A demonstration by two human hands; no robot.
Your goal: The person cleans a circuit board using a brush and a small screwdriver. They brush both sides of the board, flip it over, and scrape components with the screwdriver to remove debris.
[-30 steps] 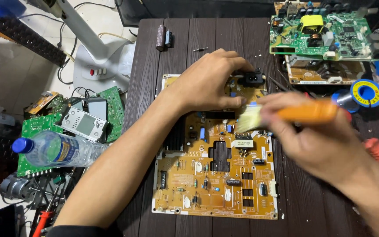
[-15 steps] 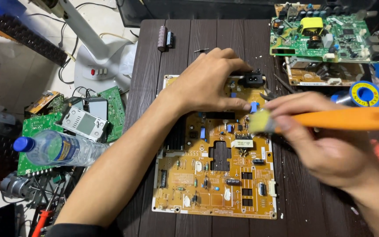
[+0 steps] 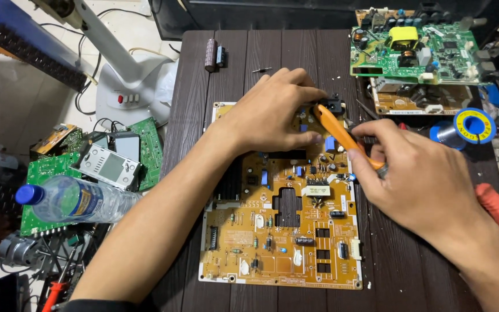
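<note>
The left hand (image 3: 272, 112) lies palm down, fingers curled, on the yellow circuit board (image 3: 284, 231); the right hand (image 3: 417, 173) hovers at that board's right edge, fingers pinched.

Yellow-brown circuit board (image 3: 284, 231) lying flat at the middle of the dark wooden desk (image 3: 203, 86), component side up, orange-handled tool (image 3: 342, 136) slanted over its far right corner

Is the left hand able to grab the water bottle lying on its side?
Probably yes. The left hand holds nothing; it only presses on the yellow circuit board. The water bottle lies on the same side, beside the forearm, with nothing on top of it. The hand would only have to swing back.
</note>
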